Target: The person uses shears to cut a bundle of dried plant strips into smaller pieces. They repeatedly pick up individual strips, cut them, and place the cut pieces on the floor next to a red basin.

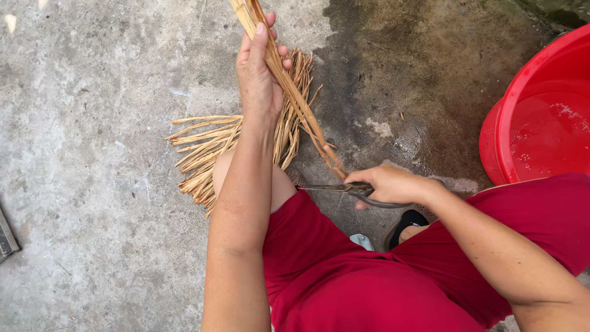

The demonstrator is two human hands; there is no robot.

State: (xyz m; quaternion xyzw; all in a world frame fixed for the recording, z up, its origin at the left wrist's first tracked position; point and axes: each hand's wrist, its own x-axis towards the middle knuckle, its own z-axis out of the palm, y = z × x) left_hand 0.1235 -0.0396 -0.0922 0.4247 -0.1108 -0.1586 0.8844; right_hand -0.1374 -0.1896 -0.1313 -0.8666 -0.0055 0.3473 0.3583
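My left hand (261,67) is raised and closed around a long tan bamboo strip (301,110), which runs diagonally from the top of the view down towards my lap. My right hand (384,184) grips dark metal scissors (344,189) right at the lower end of that strip, blades pointing left. Beneath my left forearm a pile of short tan strips (206,147) lies fanned out on the concrete. My legs in red shorts fill the bottom of the view.
A red plastic basin (541,117) holding water stands at the right edge. The concrete floor (92,154) is grey on the left and dark and damp near the basin. A dark flat object (6,240) pokes in at the left edge.
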